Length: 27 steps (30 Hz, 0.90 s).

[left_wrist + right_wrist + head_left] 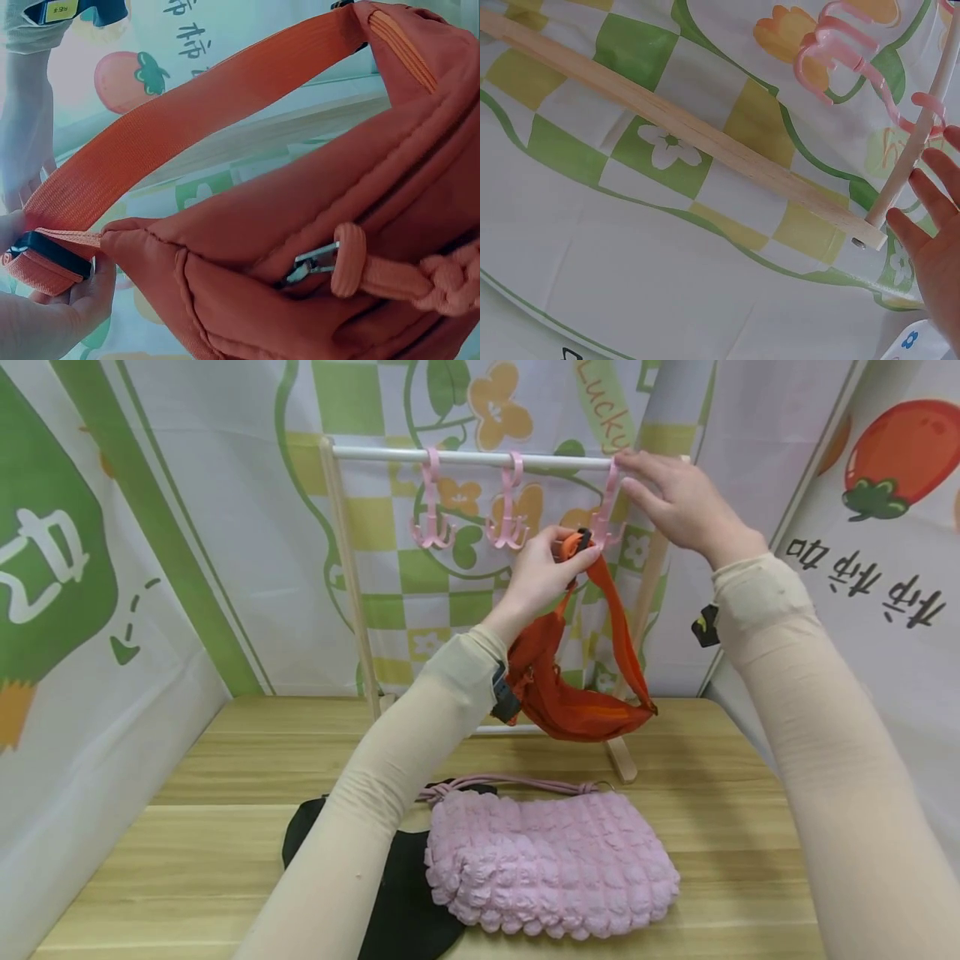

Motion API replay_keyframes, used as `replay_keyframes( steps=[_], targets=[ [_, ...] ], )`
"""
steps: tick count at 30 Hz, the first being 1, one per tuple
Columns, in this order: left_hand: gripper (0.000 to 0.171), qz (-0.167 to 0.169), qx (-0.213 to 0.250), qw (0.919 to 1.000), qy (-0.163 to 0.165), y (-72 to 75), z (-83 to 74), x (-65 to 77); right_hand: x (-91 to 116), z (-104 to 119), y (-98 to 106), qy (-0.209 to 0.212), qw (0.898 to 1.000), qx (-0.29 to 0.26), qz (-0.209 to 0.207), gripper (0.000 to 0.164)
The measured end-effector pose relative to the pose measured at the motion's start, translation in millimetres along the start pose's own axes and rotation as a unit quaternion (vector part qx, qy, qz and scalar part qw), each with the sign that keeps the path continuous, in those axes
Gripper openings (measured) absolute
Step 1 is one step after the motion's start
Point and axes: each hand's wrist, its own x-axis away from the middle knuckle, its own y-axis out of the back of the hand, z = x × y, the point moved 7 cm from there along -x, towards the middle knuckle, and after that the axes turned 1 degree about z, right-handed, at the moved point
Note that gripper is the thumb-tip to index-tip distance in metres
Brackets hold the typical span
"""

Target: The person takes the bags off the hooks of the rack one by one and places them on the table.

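Note:
In the head view, my left hand [542,578] pinches the strap of an orange waist bag [581,712] beside its black buckle [583,539]. The bag hangs from that hand, close below the right pink hook [604,514]. Up close in the left wrist view, the strap [202,97] loops over the zipped body, and a braided cord pull [397,281] hangs from a zip. My right hand [684,503] is at the right end of the white rail [472,458], its fingers extended by the top of that hook. In the right wrist view, fingertips [922,180] lie against the rail.
Two more pink hooks [432,510] hang farther left on the wooden-framed rack [348,568]. On the table [225,827] lie a pink puffy bag [555,868] and, partly under it and my left arm, a black item [412,893]. Printed cloth walls stand around.

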Motion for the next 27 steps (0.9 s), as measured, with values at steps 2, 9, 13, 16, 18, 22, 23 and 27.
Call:
replay_keyframes(
  steps=[2,9,13,16,18,22,23,27],
  targets=[
    [0.039,0.000,0.003,1.0000,-0.001,0.3,-0.5,1.0,2,0,1,0.002,1.000,0.000,-0.005,0.049],
    [0.037,-0.003,0.007,0.9999,-0.007,-0.2,-2.6,4.7,12,2,3,-0.007,0.999,-0.023,-0.030,0.050],
    [0.037,-0.005,0.010,0.9999,-0.009,-1.0,-4.9,7.6,19,5,3,0.000,0.998,-0.037,-0.053,0.047],
    [0.036,-0.005,0.017,0.9998,-0.012,-1.1,-6.4,9.9,23,7,4,0.014,0.997,-0.044,-0.070,0.045],
    [0.036,-0.005,0.019,0.9997,-0.013,-1.2,-6.8,11.5,26,8,4,0.027,0.995,-0.049,-0.084,0.044],
    [0.037,-0.005,0.018,0.9998,-0.010,-1.4,-6.4,14.5,34,7,5,0.042,0.991,-0.067,-0.110,0.043],
    [0.037,-0.005,0.018,0.9998,-0.009,-1.2,-6.2,14.8,35,7,5,0.044,0.990,-0.072,-0.115,0.042],
    [0.039,-0.004,0.027,0.9996,-0.006,-1.1,-5.2,15.1,44,7,3,0.043,0.987,-0.087,-0.127,0.043]
  ],
)
